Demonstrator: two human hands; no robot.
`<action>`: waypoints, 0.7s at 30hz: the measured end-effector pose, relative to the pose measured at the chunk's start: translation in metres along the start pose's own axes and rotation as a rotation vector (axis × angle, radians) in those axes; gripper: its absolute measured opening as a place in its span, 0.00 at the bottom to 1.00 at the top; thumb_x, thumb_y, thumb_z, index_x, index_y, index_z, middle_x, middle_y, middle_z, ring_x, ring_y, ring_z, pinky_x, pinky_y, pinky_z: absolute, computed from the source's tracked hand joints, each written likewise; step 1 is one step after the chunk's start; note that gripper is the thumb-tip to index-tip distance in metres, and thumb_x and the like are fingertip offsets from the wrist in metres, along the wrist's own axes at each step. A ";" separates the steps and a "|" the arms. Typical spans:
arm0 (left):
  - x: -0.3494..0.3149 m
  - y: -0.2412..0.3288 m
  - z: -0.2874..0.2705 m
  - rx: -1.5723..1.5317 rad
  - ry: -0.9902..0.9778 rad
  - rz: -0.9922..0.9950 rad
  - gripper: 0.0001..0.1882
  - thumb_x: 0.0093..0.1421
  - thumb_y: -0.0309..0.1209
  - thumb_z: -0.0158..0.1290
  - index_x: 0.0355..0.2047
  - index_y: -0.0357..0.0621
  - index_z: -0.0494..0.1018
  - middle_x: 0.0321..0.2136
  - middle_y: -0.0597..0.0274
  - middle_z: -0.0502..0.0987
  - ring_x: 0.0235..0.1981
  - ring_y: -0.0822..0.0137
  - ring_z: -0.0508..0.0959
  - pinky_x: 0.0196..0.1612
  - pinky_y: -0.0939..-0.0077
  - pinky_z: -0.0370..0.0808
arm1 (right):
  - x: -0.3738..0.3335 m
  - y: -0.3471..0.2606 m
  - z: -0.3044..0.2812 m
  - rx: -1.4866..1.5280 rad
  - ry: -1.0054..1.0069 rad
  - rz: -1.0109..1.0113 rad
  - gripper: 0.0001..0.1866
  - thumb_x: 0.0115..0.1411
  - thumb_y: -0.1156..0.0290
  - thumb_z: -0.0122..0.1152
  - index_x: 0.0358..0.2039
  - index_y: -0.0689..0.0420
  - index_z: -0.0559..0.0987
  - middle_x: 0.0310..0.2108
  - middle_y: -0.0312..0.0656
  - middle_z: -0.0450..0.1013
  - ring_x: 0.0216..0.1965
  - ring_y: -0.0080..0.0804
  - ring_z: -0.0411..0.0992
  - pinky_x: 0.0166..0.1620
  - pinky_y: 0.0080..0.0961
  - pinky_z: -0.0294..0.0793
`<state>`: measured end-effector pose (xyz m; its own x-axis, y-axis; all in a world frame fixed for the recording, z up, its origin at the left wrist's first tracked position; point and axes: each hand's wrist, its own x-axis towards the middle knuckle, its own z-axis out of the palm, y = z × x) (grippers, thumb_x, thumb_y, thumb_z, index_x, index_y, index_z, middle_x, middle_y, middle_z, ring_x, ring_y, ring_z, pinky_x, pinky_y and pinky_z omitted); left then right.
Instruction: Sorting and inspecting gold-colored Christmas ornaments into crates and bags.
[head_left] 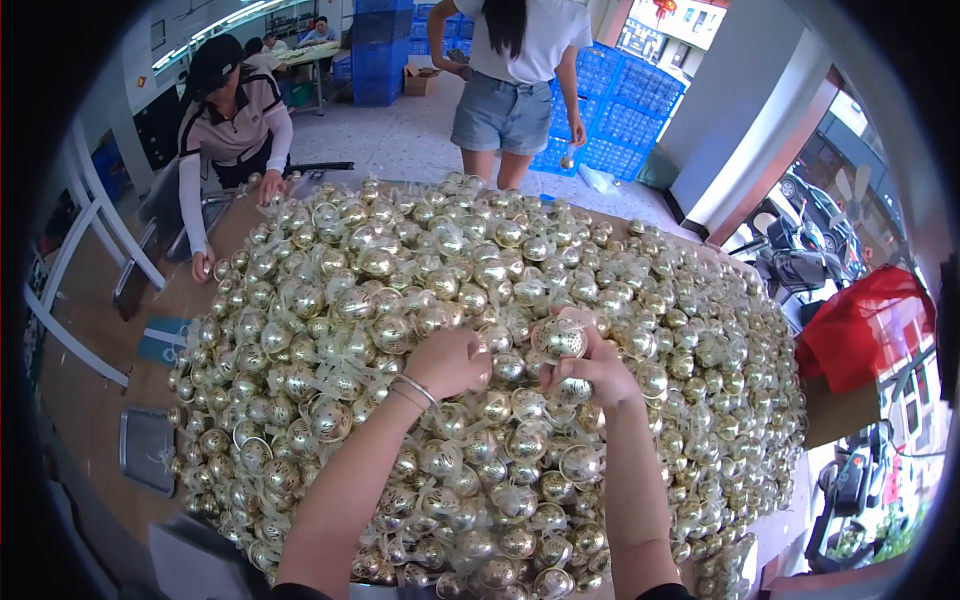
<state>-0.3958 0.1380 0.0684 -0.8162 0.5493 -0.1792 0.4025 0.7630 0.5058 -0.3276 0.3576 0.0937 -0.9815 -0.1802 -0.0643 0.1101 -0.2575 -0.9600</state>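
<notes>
A wide heap of shiny gold balls (330,418) with cut-out patterns, many with pale sheer ribbon, covers the table in front of me. My right hand (605,372) is closed around a gold perforated ball (558,338) just above the middle of the heap. A second ball (572,388) shows under its fingers; whether it is held too is unclear. To the left, my left hand (452,362), with a bracelet at the wrist, is curled with its fingertips turned down to the balls. Whatever those fingers grip is hidden.
At the far left a person in a dark cap (232,110) touches the heap's edge with both hands. Beyond the table stands another person in denim shorts (500,115). A grey tray (147,450) and teal packet (163,340) lie left; blue crates (632,95) stand behind, red cloth (865,330) right.
</notes>
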 end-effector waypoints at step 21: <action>-0.080 0.009 0.059 -1.782 -0.024 -0.149 0.34 0.58 0.63 0.32 0.49 0.51 0.66 0.42 0.62 0.73 0.34 0.65 0.77 0.25 0.62 0.77 | -0.003 0.013 0.060 -0.888 -0.040 -0.343 0.24 0.58 0.50 0.48 0.42 0.57 0.75 0.43 0.48 0.69 0.47 0.44 0.67 0.51 0.37 0.66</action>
<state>-0.3025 0.1215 0.0376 -0.7882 0.5333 -0.3071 -0.5692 -0.4419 0.6933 -0.3135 0.2982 0.0975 -0.9303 -0.2655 0.2530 -0.3582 0.5102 -0.7819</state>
